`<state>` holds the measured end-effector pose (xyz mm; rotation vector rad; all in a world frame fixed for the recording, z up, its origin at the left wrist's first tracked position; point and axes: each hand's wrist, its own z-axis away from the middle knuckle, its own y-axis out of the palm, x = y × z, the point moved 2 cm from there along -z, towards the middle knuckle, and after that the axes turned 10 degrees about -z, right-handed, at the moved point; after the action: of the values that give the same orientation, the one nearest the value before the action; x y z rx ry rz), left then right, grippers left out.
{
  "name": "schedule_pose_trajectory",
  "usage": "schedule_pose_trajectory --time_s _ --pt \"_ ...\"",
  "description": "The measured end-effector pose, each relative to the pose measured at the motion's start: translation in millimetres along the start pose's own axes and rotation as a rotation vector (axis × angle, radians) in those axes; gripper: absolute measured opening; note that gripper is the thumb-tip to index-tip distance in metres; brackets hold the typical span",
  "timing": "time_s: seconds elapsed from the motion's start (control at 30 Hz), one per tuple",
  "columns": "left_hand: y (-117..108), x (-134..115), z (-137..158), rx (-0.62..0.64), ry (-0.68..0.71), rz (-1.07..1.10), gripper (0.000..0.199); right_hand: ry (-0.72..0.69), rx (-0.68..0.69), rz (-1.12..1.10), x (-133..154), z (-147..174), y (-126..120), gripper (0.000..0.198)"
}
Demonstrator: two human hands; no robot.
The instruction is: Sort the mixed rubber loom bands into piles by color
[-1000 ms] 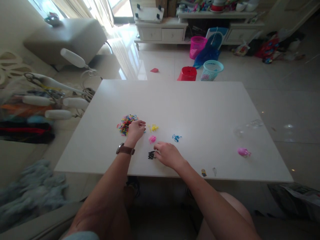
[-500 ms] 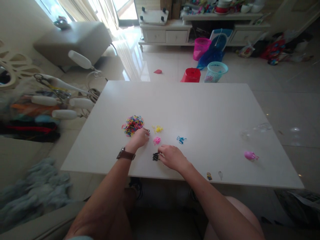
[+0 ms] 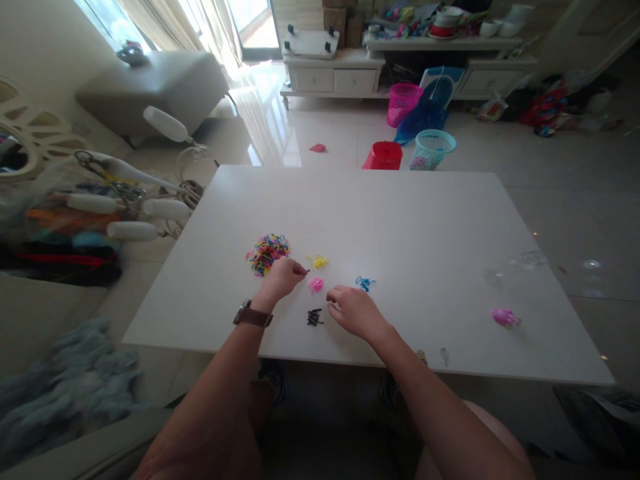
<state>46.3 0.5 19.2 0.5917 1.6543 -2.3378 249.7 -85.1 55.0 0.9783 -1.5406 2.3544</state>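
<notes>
My left hand (image 3: 284,277), with a watch on its wrist, pinches a small black rubber band (image 3: 307,271) beside the mixed heap of coloured rubber bands (image 3: 269,252). My right hand (image 3: 355,309) hovers to the right, thumb and fingers apart, nothing visible between them. Below and left of it lie black rubber bands (image 3: 315,317) in a small group. A pink pile of bands (image 3: 316,285) sits between the hands, with yellow bands (image 3: 319,262) just behind. Blue bands (image 3: 365,284) lie behind my right hand.
On the white table (image 3: 400,220), a pink bundle (image 3: 505,317) lies at the right. A small clear object (image 3: 445,356) and a small yellow figure (image 3: 421,355), partly behind my forearm, are near the front edge. Beyond the table stand a red bin (image 3: 384,156) and a light-blue basket (image 3: 432,149).
My left hand has moved right, away from the heap, with the black band. My right hand has left the black bands, moving right and slightly away, its fingers parted.
</notes>
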Motion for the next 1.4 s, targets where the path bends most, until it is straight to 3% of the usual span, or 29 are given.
schedule_pose_trajectory --time_s 0.2,0.37,0.5,0.7,0.8,1.0,1.2,1.3,1.4 --pt "-2 -10 5 -0.049 -0.012 0.056 0.019 0.041 -0.047 0.005 -4 -2 -4 0.017" --pt "5 3 -8 -0.089 -0.097 0.015 0.046 0.012 -0.037 -0.013 -1 -2 -3 0.018" --pt "14 5 -16 0.004 -0.126 -0.056 0.065 0.022 -0.021 -0.025 -1 -2 -3 0.018" --pt "21 -4 -14 0.081 -0.029 -0.005 0.074 0.015 -0.025 -0.037 -3 0 -5 0.018" --pt "18 -5 -14 0.049 -0.046 0.015 0.073 0.024 -0.015 -0.029 -3 1 -7 0.018" --pt "11 -6 -11 0.033 -0.078 -0.025 0.047 0.031 0.001 -0.013 -1 1 -7 0.018" --pt "8 -11 -8 0.023 -0.055 0.007 0.052 0.011 -0.012 -0.010 -2 0 -5 0.018" --pt "4 -15 -3 0.005 -0.039 0.144 0.047 0.022 -0.037 -0.011 -4 0 -6 0.017" --pt "4 -25 4 0.073 -0.013 0.401 0.040 0.053 -0.085 -0.021 -7 -1 -9 0.016"
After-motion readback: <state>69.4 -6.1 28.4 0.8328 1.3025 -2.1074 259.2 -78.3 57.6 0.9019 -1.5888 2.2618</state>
